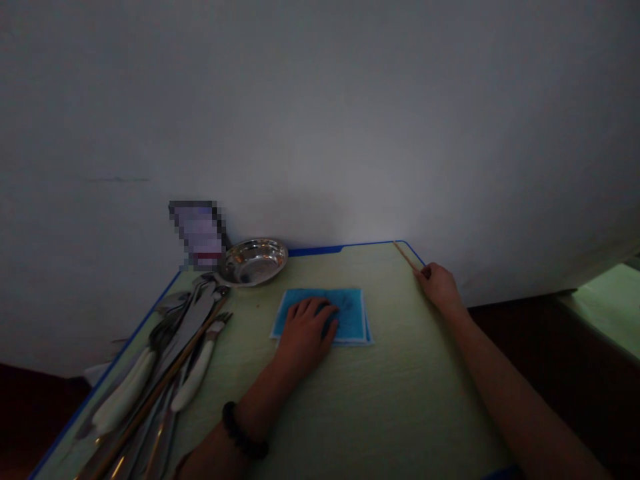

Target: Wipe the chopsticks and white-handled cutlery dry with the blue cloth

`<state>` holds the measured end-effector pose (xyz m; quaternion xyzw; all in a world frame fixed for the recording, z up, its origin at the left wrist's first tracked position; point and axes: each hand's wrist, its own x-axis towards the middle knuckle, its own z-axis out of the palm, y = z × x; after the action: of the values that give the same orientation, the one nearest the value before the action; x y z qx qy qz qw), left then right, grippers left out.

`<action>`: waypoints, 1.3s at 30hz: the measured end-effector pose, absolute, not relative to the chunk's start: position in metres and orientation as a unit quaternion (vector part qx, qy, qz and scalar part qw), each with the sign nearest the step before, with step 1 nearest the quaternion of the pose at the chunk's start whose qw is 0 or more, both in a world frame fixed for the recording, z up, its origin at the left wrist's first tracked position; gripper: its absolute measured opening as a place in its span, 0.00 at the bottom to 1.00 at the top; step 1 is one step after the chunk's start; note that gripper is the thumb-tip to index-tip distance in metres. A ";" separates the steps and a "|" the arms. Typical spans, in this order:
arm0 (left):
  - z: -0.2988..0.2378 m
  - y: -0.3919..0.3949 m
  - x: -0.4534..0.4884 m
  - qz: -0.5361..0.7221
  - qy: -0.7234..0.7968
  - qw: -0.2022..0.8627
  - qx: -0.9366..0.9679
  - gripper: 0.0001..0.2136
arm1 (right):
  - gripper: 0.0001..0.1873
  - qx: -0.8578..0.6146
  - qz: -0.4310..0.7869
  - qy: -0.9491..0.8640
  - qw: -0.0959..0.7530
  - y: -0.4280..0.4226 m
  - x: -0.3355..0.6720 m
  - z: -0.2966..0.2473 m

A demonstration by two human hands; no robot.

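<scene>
My left hand [307, 327] lies with its fingers spread on a folded blue cloth [353, 310] with a pale border, in the middle of the table. At the table's far right corner, my right hand [440, 287] pinches one end of a thin wooden stick that looks like a chopstick [404, 255]. The stick's other end points to the back edge. Left of the cloth is a pile of cutlery: forks, spoons and knives, some with white handles [197, 377]. A long brown stick [165, 383] lies across it.
A shiny metal bowl [255, 261] stands at the back left of the green table [400, 393], which has a blue edge. Beside the bowl a blurred-out phone-like screen [200, 230] leans against the grey wall [320, 120]. Another green surface [613, 310] shows at the far right.
</scene>
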<state>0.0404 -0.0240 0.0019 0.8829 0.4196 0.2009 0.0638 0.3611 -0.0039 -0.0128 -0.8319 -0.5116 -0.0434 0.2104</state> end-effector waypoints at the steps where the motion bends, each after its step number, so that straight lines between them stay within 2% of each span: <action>1: 0.002 -0.024 0.041 0.200 0.421 0.063 0.882 0.12 | 0.12 -0.835 -0.053 -0.507 0.208 -0.006 0.359 -0.012; 5: 0.000 -0.025 0.042 0.194 0.433 0.057 0.878 0.12 | 0.16 -0.827 -0.103 -0.507 0.219 -0.011 0.341 -0.005; 8: 0.002 -0.026 0.042 0.183 0.454 0.041 0.871 0.11 | 0.15 -0.768 -0.153 -0.566 0.260 -0.012 0.311 -0.003; 14: 0.029 -0.013 0.025 0.136 0.517 -0.005 0.845 0.10 | 0.19 -0.628 -0.046 -0.725 0.278 -0.009 0.241 -0.015; 20: 0.066 0.016 -0.039 0.004 0.587 0.002 0.809 0.13 | 0.28 -0.599 -0.007 -0.763 0.241 0.005 0.220 -0.021; 23: 0.082 0.020 -0.078 -0.099 0.603 0.035 0.791 0.14 | 0.26 -0.588 0.017 -0.775 0.230 0.012 0.215 -0.021; 27: 0.092 0.015 -0.112 -0.175 0.623 0.056 0.760 0.21 | 0.19 -0.568 0.052 -0.791 0.223 0.017 0.215 -0.022; 31: 0.085 0.016 -0.121 -0.207 0.639 0.068 0.737 0.23 | 0.17 -0.558 0.109 -0.785 0.247 0.018 0.220 -0.022; 39: 0.068 0.024 -0.111 -0.219 0.642 0.053 0.733 0.18 | 0.15 -0.581 0.140 -0.751 0.282 0.014 0.219 -0.017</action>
<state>-0.1112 0.0238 0.0677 0.7331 0.6418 -0.2186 0.0533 0.2185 0.0141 -0.0169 -0.5806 -0.7510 0.1400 0.2817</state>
